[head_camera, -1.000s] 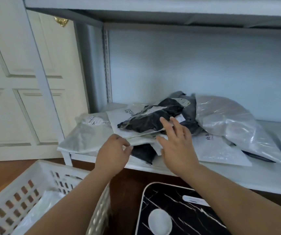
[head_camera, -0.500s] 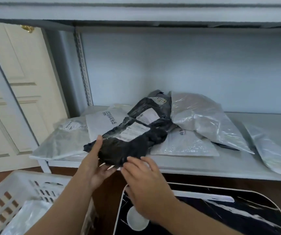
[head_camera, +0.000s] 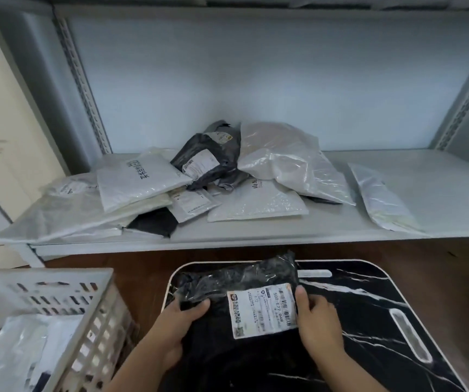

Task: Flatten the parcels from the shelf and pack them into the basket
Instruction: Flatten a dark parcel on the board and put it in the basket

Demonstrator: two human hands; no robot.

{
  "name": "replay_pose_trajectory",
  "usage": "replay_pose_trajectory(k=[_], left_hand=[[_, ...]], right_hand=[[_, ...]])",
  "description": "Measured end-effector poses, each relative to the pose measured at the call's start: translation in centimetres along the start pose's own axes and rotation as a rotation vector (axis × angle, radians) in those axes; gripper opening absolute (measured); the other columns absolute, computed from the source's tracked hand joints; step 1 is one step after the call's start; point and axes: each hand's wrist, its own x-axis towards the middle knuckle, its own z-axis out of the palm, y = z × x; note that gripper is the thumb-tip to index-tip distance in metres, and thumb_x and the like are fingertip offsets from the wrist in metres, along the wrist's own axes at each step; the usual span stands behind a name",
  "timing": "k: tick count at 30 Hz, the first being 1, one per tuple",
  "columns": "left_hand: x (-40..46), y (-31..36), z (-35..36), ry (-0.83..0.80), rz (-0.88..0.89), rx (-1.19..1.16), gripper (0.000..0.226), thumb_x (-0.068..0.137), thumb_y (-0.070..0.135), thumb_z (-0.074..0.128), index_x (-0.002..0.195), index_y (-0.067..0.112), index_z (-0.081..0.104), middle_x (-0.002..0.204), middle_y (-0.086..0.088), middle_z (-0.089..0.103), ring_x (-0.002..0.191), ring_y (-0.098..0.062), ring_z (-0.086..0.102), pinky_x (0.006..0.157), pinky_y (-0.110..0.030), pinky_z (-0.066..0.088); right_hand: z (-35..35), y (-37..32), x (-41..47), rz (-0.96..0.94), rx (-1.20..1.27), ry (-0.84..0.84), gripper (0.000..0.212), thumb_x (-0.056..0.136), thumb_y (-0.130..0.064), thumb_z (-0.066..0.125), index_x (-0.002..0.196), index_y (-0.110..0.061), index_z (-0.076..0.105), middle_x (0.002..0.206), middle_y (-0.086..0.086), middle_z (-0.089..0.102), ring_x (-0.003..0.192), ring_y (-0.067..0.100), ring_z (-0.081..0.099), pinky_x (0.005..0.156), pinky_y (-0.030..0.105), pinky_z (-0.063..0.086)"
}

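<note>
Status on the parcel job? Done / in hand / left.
Done: the basket already holds at least one pale parcel.
In hand: left hand and right hand grip a black parcel by its ends, over the marble board; not yet in the basket.
Left: a heap and a lone white bag on the shelf.

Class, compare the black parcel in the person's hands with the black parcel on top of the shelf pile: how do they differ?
The held parcel lies on the marble board, gripped by both hands; the pile parcel rests untouched on other parcels on the shelf. The held one lies flattish, the pile one is crumpled and tilted. Both are black with white labels.
</note>
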Motion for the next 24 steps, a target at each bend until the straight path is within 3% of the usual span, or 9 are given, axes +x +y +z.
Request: replay_pose_trajectory(k=[3,5,7,10,15,17,19,21,24], left_hand=[[0.2,-1.4,0.8,0.004,-0.024,0.002,0.027,0.086,0.005,0.066,0.112,0.007,0.062,0.092,-0.019,0.074,0.076,-0.030,0.072,0.061,-0.036,0.059],[0.7,-2.4,1.0,0.082,-0.007,0.085,0.044,0.080,0.027,0.076,0.117,0.012,0.061,0.102,-0.018,0.072,0.089,-0.032,0.070,0.075,-0.041,0.058],[1.3,-3.3,1.4,0.228,0.020,0.505,0.063,0.082,0.052,0.068,0.130,0.014,0.053,0.114,-0.018,0.066,0.103,-0.035,0.063,0.089,-0.039,0.050],[1.4,-4.2,2.2,0.446,0.127,0.907,0.060,0.096,0.053,0.041,0.135,0.007,0.045,0.112,-0.022,0.064,0.105,-0.038,0.059,0.078,-0.034,0.040],[2.1,-4.5,2.7,0.482,0.374,0.878,0.035,0.098,0.043,0.044,0.095,0.010,0.055,0.067,0.001,0.054,0.067,-0.020,0.057,0.064,-0.032,0.037],[2.5,-4.6,2.5,0.455,0.381,0.910,0.036,0.098,0.046,0.042,0.093,0.012,0.052,0.070,-0.002,0.058,0.068,-0.020,0.059,0.066,-0.035,0.043],[2.8,-5.2,1.9,0.510,0.306,1.098,0.050,0.095,0.058,0.033,0.106,0.012,0.049,0.089,-0.011,0.064,0.087,-0.032,0.063,0.069,-0.036,0.043],[3.3,-5.9,0.8,0.609,0.335,1.301,0.074,0.091,0.068,0.022,0.119,0.006,0.050,0.106,-0.018,0.063,0.096,-0.036,0.062,0.074,-0.040,0.045],[4.3,-6.2,0.7,0.579,0.552,1.421,0.078,0.091,0.063,0.018,0.143,0.010,0.042,0.138,-0.019,0.050,0.123,-0.038,0.050,0.099,-0.049,0.040]], right_hand=[[0.3,1.4,0.2,0.071,0.054,-0.049,0.050,0.100,-0.048,0.036,0.106,-0.005,0.061,0.105,0.013,0.065,0.094,0.026,0.058,0.078,0.035,0.043],[0.7,2.0,0.3,0.069,0.066,-0.008,0.040,0.101,-0.041,0.037,0.094,-0.007,0.057,0.095,0.011,0.065,0.086,0.026,0.057,0.076,0.036,0.044],[1.4,2.3,0.3,0.028,0.113,0.045,0.034,0.103,-0.034,0.038,0.085,-0.008,0.052,0.080,0.007,0.060,0.073,0.022,0.054,0.066,0.035,0.041],[2.2,2.8,-0.1,-0.043,0.155,0.080,0.031,0.103,-0.029,0.039,0.081,-0.008,0.048,0.070,0.005,0.056,0.064,0.017,0.052,0.054,0.033,0.035],[2.9,4.5,0.9,-0.081,0.151,0.095,0.032,0.102,-0.026,0.042,0.072,-0.017,0.041,0.064,0.004,0.055,0.059,0.016,0.051,0.051,0.028,0.036],[3.1,5.2,1.4,-0.067,0.077,0.060,0.028,0.102,-0.030,0.041,0.077,-0.019,0.042,0.069,0.004,0.058,0.064,0.020,0.055,0.054,0.033,0.040],[3.1,5.3,2.0,-0.045,-0.106,0.018,0.023,0.100,-0.040,0.042,0.097,-0.018,0.048,0.088,0.005,0.063,0.081,0.026,0.060,0.063,0.035,0.042],[3.0,5.2,2.5,-0.052,-0.274,0.053,0.039,0.097,-0.046,0.046,0.122,-0.016,0.048,0.113,0.006,0.058,0.101,0.026,0.057,0.077,0.036,0.044],[3.9,4.4,2.7,-0.307,-0.445,0.169,0.054,0.095,-0.048,0.047,0.138,-0.016,0.046,0.134,0.011,0.049,0.125,0.029,0.044,0.101,0.046,0.037]])
